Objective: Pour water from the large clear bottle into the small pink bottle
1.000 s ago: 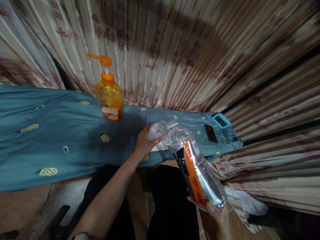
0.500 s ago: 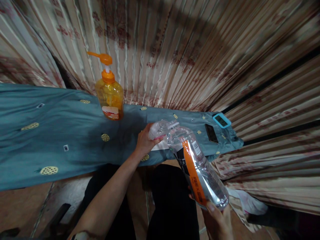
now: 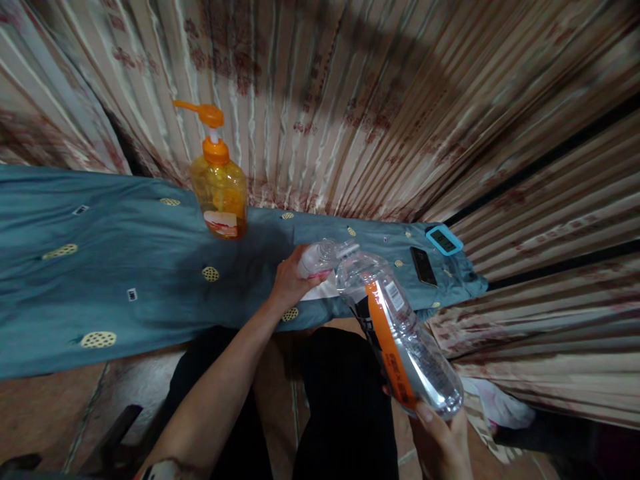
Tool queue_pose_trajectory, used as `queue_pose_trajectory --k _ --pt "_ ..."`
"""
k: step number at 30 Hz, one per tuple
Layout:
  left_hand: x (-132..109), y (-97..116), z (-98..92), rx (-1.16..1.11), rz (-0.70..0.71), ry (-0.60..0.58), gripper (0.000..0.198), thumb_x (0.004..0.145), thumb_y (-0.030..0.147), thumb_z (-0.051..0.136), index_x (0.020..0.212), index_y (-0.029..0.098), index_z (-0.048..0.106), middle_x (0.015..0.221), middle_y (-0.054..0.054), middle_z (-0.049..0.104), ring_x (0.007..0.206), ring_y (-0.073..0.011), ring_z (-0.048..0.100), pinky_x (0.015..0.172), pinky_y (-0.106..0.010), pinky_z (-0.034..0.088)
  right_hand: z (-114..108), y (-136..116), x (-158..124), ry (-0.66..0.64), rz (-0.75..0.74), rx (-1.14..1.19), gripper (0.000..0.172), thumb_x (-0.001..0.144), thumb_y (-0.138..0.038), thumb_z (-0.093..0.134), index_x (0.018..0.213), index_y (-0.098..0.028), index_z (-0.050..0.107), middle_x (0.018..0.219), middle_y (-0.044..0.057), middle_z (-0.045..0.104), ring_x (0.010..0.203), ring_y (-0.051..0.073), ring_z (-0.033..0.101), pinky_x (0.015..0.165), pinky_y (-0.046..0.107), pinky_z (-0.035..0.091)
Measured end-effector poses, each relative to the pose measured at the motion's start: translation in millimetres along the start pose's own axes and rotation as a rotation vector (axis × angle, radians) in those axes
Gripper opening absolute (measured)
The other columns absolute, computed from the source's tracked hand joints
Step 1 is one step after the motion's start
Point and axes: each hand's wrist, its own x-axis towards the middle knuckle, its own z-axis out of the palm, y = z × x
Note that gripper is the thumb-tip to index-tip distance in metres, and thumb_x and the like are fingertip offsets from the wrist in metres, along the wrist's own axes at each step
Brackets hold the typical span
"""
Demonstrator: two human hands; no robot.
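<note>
My left hand [image 3: 289, 280] is closed around a small clear bottle [image 3: 320, 259] that rests on the blue cloth-covered table [image 3: 125, 267]. My right hand [image 3: 443, 437] grips the base of a large clear plastic bottle [image 3: 395, 327] with an orange and black label. The large bottle is tilted, its neck touching the mouth of the small bottle. A white paper or cloth [image 3: 323, 291] lies under the small bottle.
An orange pump dispenser bottle [image 3: 219, 183] stands at the back of the table. A black phone [image 3: 423, 266] and a blue-framed digital timer [image 3: 443, 240] lie at the table's right end. Striped curtains [image 3: 380, 100] hang behind and to the right. My dark-clothed legs [image 3: 340, 400] are below.
The large bottle's base and my right hand have sunk slightly lower and to the right. My left hand and the small bottle have stayed in place.
</note>
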Motion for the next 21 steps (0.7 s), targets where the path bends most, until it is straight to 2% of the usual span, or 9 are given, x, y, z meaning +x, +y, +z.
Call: queue_pose_trajectory --k 3,6,11,15,17,21 --pt "0.4 -0.5 0.1 0.004 0.013 0.005 0.057 0.068 0.042 0.083 0.118 0.021 0.064 0.103 -0.002 0.077 0.092 -0.0237 0.073 0.083 -0.031 0.056 0.6 -2.1 -1.3 0.024 0.079 0.014 0.083 0.066 -0.04 0.083 0.141 -0.03 0.05 0.085 0.002 0.078 0.087 0.029 0.074 0.085 0.043 0.058" --pt "0.5 -1.2 0.2 0.009 0.015 0.006 0.057 0.068 0.041 0.083 0.119 0.021 0.063 0.103 -0.001 0.077 0.092 -0.0235 0.073 0.082 -0.03 0.056 1.2 -3.9 -2.2 0.025 0.094 0.005 0.093 0.065 -0.044 0.083 0.147 -0.025 0.043 0.083 0.003 0.078 0.081 0.028 0.074 0.087 0.046 0.056" --pt "0.7 -1.2 -0.5 0.025 0.02 0.003 0.057 0.067 0.038 0.084 0.118 0.021 0.064 0.103 -0.001 0.077 0.092 -0.0235 0.074 0.083 -0.031 0.056 1.0 -5.5 -1.2 0.022 0.085 0.007 0.094 0.062 -0.044 0.086 0.145 -0.025 0.045 0.082 0.002 0.077 0.088 0.029 0.073 0.085 0.045 0.056" --pt "1.2 -1.0 -0.3 0.026 0.015 0.002 0.057 0.068 0.039 0.083 0.119 0.021 0.064 0.102 -0.002 0.077 0.091 -0.0235 0.074 0.082 -0.031 0.057 0.1 -5.0 0.1 0.025 0.096 0.005 0.1 0.061 -0.046 0.087 0.148 -0.025 0.043 0.087 0.003 0.077 0.085 0.029 0.074 0.082 0.044 0.055" --pt "1.3 -1.2 0.0 0.024 0.015 0.004 0.058 0.068 0.04 0.084 0.118 0.02 0.063 0.102 -0.002 0.077 0.091 -0.0235 0.074 0.082 -0.031 0.057 0.0 -4.6 0.4 0.034 0.099 0.004 0.102 0.06 -0.047 0.086 0.149 -0.025 0.042 0.088 0.004 0.077 0.091 0.031 0.074 0.083 0.044 0.055" --pt "1.2 -1.6 0.4 0.023 0.019 0.007 0.056 0.068 0.041 0.083 0.117 0.02 0.064 0.1 -0.001 0.077 0.09 -0.0233 0.074 0.081 -0.031 0.057 -0.8 -3.5 0.9 0.028 0.083 -0.004 0.1 0.061 -0.045 0.086 0.149 -0.027 0.042 0.093 0.004 0.077 0.095 0.031 0.072 0.083 0.044 0.056"
